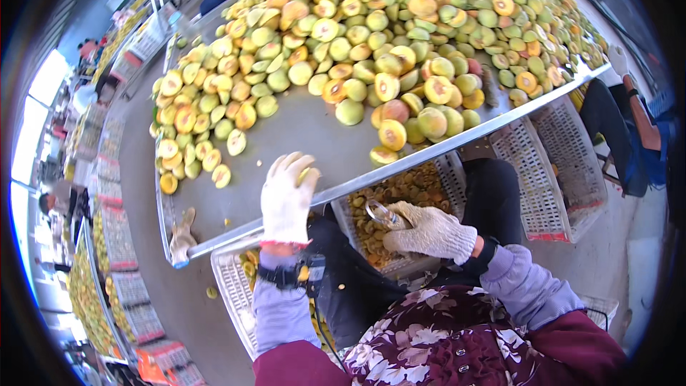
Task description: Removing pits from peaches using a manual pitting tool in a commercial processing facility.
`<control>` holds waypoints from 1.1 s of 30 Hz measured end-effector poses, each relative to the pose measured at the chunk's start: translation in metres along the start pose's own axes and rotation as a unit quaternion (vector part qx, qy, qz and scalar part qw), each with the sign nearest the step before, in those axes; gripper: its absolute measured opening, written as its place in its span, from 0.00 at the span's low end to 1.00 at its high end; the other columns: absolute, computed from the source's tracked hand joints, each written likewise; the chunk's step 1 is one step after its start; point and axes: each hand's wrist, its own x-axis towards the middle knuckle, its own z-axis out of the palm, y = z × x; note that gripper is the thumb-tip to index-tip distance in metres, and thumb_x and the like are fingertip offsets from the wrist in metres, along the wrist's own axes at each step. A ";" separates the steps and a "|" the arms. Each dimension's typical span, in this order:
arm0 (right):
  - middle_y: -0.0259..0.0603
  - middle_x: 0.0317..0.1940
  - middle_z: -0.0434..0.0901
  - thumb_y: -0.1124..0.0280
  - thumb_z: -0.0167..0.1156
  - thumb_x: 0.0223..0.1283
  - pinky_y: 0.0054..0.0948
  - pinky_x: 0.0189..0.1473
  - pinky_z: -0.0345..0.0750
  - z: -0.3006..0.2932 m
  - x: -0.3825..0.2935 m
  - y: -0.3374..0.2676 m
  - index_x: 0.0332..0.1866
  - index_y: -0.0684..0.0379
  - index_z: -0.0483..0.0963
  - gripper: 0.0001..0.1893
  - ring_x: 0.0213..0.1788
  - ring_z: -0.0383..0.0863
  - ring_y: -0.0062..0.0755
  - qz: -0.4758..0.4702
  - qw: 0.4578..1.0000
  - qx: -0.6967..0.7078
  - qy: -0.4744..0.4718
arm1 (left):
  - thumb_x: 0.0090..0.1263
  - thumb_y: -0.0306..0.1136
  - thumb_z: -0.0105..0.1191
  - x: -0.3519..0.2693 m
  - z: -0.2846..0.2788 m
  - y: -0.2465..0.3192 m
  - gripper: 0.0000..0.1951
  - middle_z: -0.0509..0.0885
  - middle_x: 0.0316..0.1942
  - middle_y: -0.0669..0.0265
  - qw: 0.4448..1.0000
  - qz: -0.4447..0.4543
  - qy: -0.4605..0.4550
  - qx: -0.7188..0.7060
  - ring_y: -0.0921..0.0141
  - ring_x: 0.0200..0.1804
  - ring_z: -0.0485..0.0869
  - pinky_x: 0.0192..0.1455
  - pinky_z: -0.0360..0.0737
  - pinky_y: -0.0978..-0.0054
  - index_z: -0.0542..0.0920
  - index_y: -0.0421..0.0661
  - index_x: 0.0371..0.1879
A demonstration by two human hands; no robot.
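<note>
Halved peaches [348, 48] lie heaped on a metal-edged table [300, 134] before me. My left hand [289, 193], in a white knit glove, is over the table's near edge. A bit of yellow-green fruit shows between its thumb and fingers; how much it holds is hidden. My right hand [429, 230], in a soiled knit glove, grips a metal ring-shaped pitting tool [380, 213]. It is above a white plastic crate [396, 268] of pits and fruit scraps [370, 246] between my knees.
Another white crate [230, 295] with fruit stands under my left forearm. Empty crates [528, 182] lean at the right near a seated person [638, 123]. A crumpled glove [183, 236] lies on the table's left corner. Stacked crates [115, 236] line the left side.
</note>
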 end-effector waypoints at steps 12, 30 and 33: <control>0.46 0.34 0.79 0.48 0.57 0.49 0.33 0.40 0.75 -0.020 -0.035 0.029 0.55 0.48 0.67 0.28 0.35 0.81 0.43 0.028 0.993 0.097 0.061 | 0.55 0.53 0.51 0.066 0.087 0.070 0.27 0.76 0.42 0.49 0.933 -0.196 -0.301 0.009 0.55 0.47 0.76 0.49 0.73 0.63 0.74 0.40 0.43; 0.40 0.18 0.76 0.55 0.58 0.51 0.39 0.22 0.73 -0.010 -0.050 0.007 0.38 0.53 0.69 0.15 0.20 0.78 0.44 -0.114 0.966 0.014 0.232 | 0.66 0.40 0.47 0.010 0.003 0.157 0.16 0.74 0.45 0.54 0.560 -0.372 0.021 -0.740 0.72 0.28 0.76 0.23 0.74 0.76 0.70 0.45 0.47; 0.40 0.17 0.75 0.55 0.58 0.50 0.38 0.21 0.72 -0.007 -0.052 0.006 0.35 0.54 0.69 0.15 0.19 0.78 0.43 -0.121 0.960 -0.015 0.251 | 0.68 0.51 0.41 0.009 -0.003 0.169 0.22 0.75 0.40 0.56 0.609 -0.365 0.049 -0.702 0.71 0.31 0.76 0.24 0.74 0.78 0.71 0.43 0.46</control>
